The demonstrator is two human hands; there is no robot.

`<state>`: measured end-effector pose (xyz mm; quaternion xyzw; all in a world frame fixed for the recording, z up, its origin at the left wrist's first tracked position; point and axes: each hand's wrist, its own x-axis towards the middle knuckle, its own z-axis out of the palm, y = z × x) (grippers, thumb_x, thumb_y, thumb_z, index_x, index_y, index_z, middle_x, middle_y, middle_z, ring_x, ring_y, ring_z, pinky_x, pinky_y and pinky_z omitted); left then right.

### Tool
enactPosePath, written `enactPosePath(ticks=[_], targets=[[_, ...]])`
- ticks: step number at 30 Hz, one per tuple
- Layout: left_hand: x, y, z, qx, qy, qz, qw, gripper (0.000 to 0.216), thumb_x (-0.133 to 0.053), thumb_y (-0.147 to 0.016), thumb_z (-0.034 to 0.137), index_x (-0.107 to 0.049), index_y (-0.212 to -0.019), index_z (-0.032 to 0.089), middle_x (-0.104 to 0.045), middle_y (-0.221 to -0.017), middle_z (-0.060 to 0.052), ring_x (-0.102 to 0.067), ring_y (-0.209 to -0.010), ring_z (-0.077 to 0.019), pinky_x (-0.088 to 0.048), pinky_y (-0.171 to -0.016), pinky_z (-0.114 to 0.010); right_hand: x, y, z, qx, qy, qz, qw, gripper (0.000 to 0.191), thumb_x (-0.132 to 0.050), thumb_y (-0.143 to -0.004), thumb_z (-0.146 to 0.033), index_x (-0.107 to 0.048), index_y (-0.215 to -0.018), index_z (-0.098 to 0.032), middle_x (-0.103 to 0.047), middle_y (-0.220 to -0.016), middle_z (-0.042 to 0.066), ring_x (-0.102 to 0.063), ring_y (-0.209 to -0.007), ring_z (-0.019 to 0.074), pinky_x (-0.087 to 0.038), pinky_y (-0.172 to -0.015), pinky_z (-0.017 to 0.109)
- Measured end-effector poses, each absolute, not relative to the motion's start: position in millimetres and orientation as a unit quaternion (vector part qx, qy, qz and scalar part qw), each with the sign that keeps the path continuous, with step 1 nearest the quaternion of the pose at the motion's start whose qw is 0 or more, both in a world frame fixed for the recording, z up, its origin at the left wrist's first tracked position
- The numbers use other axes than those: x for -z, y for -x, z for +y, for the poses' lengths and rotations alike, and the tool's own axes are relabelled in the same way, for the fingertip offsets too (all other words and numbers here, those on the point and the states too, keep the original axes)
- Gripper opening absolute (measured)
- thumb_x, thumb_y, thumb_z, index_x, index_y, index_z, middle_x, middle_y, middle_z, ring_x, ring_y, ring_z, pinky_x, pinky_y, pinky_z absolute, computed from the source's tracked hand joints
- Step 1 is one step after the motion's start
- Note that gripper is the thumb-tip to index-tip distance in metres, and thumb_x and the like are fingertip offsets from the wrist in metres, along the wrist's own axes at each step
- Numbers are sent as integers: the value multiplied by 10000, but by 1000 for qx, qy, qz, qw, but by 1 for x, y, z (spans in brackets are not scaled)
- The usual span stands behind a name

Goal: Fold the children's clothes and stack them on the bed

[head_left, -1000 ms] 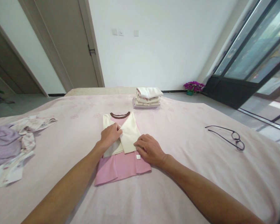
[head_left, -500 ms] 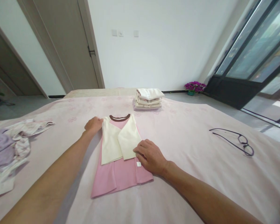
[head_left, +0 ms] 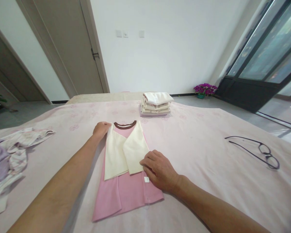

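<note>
A pink shirt (head_left: 126, 191) with a brown collar lies flat on the pale pink bed (head_left: 199, 142), its two cream sleeves (head_left: 126, 149) folded inward across the chest. My left hand (head_left: 101, 129) grips the shirt's upper left shoulder edge, fingers curled on the fabric. My right hand (head_left: 160, 170) rests on the shirt's right side, fingers bent and pressing beside the right sleeve's end and a small white tag.
A stack of folded clothes (head_left: 156, 103) sits at the far side of the bed. Unfolded garments (head_left: 9, 155) are heaped at the left. Black glasses (head_left: 260, 151) lie on the right. A door, glass doors and purple flowers (head_left: 205, 89) stand beyond.
My left hand left the sleeves at the shirt's middle and went to its upper left shoulder. The right hand stayed on the right side. The view shifted slightly.
</note>
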<state>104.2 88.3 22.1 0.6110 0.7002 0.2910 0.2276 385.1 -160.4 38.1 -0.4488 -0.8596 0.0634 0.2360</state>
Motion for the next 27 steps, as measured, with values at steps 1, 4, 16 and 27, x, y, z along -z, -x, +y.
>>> enactPosePath(ticks=[1,4,16,27], targets=[[-22,-104,87,-305,-607,692,244,315,-627,-683,469,-709,-796,186,-695,-665,-63,-661,-698,-244,-449,-580,-286,-38,-385,-160,-64,449,-860,235,120,-523,-929,-167,-635,-953,-204,-586,-920,58,-487,-878,204,-400,-800,347],[-25,-102,84,-343,-598,658,301,338,-655,-645,496,-676,-733,171,-647,-604,-35,-611,-610,-194,-434,-538,-262,-39,-384,-160,-64,450,-860,233,120,-522,-931,-169,-635,-948,-204,-585,-924,60,-487,-878,203,-399,-797,345],[-29,-101,80,-360,-592,649,315,375,-701,-646,498,-671,-814,164,-682,-688,-44,-614,-622,-175,-463,-583,-275,-38,-384,-159,-68,451,-857,241,141,-514,-936,-162,-641,-974,-210,-590,-926,61,-493,-875,205,-404,-795,350],[-27,-96,64,-266,-593,754,95,392,-516,-877,469,-628,-1141,202,-671,-1195,-160,-607,-1129,-345,-459,-909,-444,-40,-384,-163,-53,442,-858,256,148,-492,-950,-181,-638,-967,-199,-594,-909,64,-491,-865,205,-380,-794,358]])
